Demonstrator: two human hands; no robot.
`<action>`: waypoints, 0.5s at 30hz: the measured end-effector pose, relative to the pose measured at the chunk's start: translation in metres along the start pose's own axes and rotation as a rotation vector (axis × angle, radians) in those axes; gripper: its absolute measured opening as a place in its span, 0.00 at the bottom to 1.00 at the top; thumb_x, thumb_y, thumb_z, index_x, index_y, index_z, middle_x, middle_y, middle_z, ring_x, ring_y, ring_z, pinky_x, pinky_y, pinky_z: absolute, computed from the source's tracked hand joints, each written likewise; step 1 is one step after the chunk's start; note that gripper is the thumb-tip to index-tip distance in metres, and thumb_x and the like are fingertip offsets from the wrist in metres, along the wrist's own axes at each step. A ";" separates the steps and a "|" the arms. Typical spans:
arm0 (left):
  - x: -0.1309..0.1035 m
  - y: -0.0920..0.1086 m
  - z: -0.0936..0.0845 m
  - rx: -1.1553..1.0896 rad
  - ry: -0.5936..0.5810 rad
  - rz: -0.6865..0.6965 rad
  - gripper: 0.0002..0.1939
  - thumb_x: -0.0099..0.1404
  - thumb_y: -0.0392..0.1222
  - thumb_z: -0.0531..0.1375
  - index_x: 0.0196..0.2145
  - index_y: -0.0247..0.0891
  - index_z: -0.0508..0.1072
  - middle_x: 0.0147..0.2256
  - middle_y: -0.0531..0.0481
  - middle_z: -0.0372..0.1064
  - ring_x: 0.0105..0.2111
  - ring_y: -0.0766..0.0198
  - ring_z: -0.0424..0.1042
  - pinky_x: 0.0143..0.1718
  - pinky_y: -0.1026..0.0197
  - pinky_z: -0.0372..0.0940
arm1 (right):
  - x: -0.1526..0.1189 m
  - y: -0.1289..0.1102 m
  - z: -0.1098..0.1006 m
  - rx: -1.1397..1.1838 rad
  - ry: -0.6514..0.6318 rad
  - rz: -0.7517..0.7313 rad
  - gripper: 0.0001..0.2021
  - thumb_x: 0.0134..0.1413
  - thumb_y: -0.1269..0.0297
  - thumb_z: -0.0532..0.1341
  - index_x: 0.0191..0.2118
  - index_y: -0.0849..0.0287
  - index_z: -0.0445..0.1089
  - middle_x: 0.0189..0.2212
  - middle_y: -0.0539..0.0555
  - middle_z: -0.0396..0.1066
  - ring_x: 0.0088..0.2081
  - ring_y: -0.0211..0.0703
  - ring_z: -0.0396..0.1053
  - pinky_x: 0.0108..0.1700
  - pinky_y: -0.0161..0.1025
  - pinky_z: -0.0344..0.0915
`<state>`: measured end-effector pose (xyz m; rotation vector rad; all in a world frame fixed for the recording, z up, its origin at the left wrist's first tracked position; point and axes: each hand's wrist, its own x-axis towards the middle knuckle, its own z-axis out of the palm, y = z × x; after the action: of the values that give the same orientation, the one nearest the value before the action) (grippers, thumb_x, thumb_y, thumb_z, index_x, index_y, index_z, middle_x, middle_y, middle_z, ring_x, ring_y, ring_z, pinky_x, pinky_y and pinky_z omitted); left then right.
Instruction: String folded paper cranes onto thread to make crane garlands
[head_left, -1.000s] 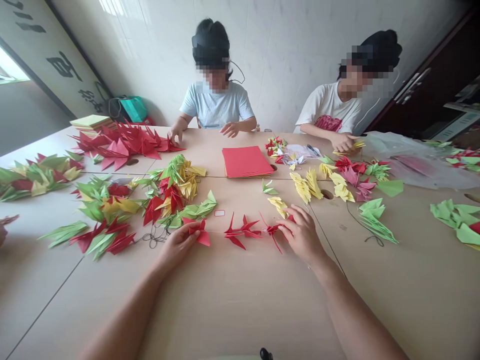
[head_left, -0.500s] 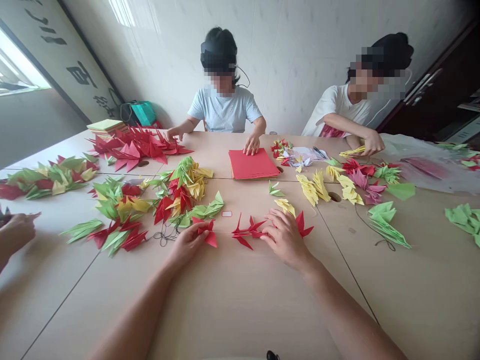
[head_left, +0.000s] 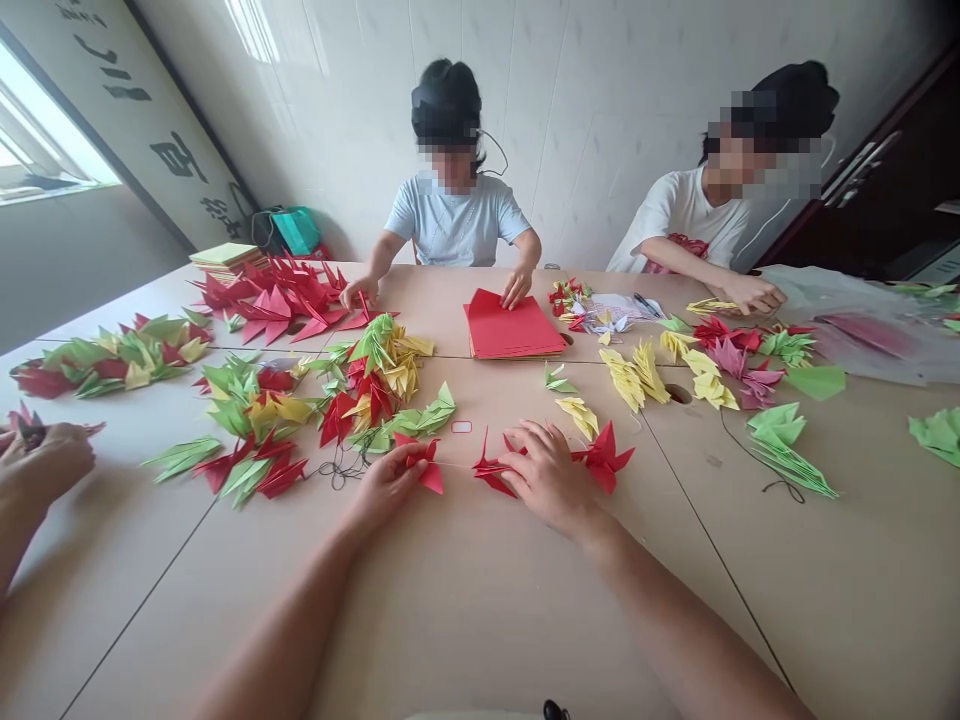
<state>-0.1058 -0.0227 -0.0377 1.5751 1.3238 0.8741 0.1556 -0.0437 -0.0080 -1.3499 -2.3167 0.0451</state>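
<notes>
My left hand (head_left: 388, 482) pinches a red paper crane (head_left: 430, 470) low over the table. A pale thread (head_left: 457, 464) runs from it to the right, with more red paper cranes (head_left: 489, 474) on it. My right hand (head_left: 553, 480) is bent over these, thumb and fingers closed on a crane that they partly hide. Just past its outer side, another red crane (head_left: 611, 457) sticks out. Left of my left hand lies a tangle of dark cord (head_left: 341, 470) beside green and red folded pieces (head_left: 251, 470).
Opposite, a person handles red paper sheets (head_left: 517, 335) near piled red cranes (head_left: 281, 295). Another person's hand (head_left: 754, 295) is near yellow folded pieces (head_left: 709, 306). A third person's hand (head_left: 52, 460) holds something at the left edge. Yellow (head_left: 634, 375) and green pieces (head_left: 791, 450) lie ahead right.
My right hand has slid left along the thread, covering more of the middle cranes and baring the outer one. Across the table, a corner of the top red sheet has been lifted.
</notes>
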 end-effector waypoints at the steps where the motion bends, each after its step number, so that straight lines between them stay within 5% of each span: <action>1: 0.000 0.000 0.000 0.000 0.002 0.000 0.21 0.60 0.54 0.59 0.43 0.36 0.74 0.35 0.46 0.76 0.35 0.57 0.73 0.35 0.60 0.67 | 0.001 0.000 0.002 0.013 -0.004 0.005 0.10 0.57 0.73 0.58 0.33 0.55 0.76 0.48 0.58 0.71 0.57 0.56 0.62 0.59 0.63 0.55; 5: -0.001 0.000 0.001 0.003 0.001 0.003 0.19 0.61 0.53 0.59 0.42 0.37 0.75 0.36 0.47 0.76 0.35 0.58 0.73 0.37 0.61 0.67 | -0.009 -0.003 -0.008 0.075 0.011 0.067 0.11 0.59 0.73 0.56 0.37 0.58 0.76 0.47 0.62 0.71 0.57 0.58 0.62 0.59 0.64 0.55; 8: 0.000 -0.003 0.001 -0.003 -0.005 0.005 0.19 0.61 0.53 0.59 0.43 0.37 0.75 0.37 0.47 0.76 0.36 0.59 0.73 0.37 0.61 0.67 | -0.031 -0.014 -0.041 0.179 -0.041 0.070 0.10 0.61 0.66 0.57 0.46 0.55 0.73 0.50 0.59 0.70 0.54 0.50 0.66 0.54 0.50 0.65; 9: 0.001 -0.004 0.001 -0.005 -0.007 0.004 0.19 0.61 0.53 0.59 0.43 0.37 0.74 0.37 0.47 0.76 0.36 0.59 0.73 0.36 0.61 0.67 | -0.039 -0.019 -0.054 0.252 -0.121 0.044 0.11 0.61 0.62 0.58 0.47 0.52 0.72 0.50 0.56 0.71 0.52 0.45 0.69 0.52 0.43 0.68; 12: 0.001 -0.006 0.001 -0.008 -0.011 0.003 0.19 0.61 0.53 0.59 0.44 0.37 0.75 0.37 0.47 0.76 0.35 0.59 0.73 0.36 0.62 0.66 | -0.062 -0.031 -0.084 0.802 -0.644 -0.078 0.14 0.60 0.62 0.59 0.50 0.53 0.72 0.50 0.55 0.72 0.49 0.40 0.71 0.50 0.34 0.68; 15: 0.000 -0.008 0.001 -0.010 -0.017 0.002 0.19 0.62 0.53 0.59 0.44 0.37 0.75 0.36 0.48 0.75 0.35 0.60 0.72 0.35 0.62 0.66 | -0.079 -0.037 -0.091 1.015 -0.876 -0.145 0.15 0.59 0.70 0.56 0.50 0.58 0.74 0.47 0.58 0.74 0.48 0.41 0.73 0.49 0.32 0.67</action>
<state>-0.1081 -0.0222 -0.0453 1.5728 1.3044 0.8656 0.1946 -0.1466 0.0535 -0.6403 -2.3339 1.7808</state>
